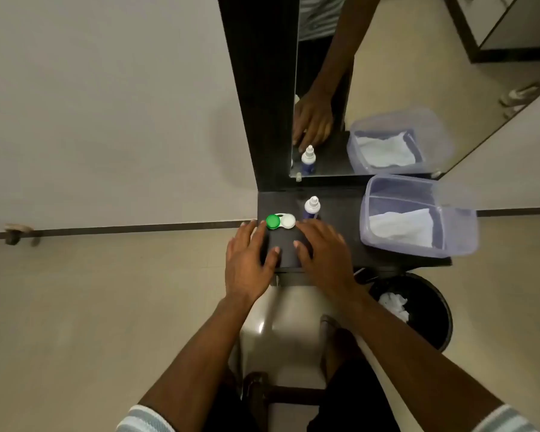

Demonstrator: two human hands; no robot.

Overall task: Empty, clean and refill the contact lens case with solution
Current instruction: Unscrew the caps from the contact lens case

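A contact lens case (280,221) with one green cap and one white cap, both on, lies on the dark shelf (340,213) below a mirror. A small solution bottle (311,207) with a white nozzle and blue label stands upright just right of it. My left hand (247,260) lies flat on the shelf's left front corner, fingertips close to the green cap. My right hand (321,254) rests flat, fingers straight, just in front of the bottle and the white cap. Neither hand holds anything.
A clear plastic tub (418,213) with a white tissue inside stands at the right end of the shelf. A black bin (418,310) with crumpled white tissue sits on the floor below it. The mirror (387,73) behind reflects the bottle, tub and a hand.
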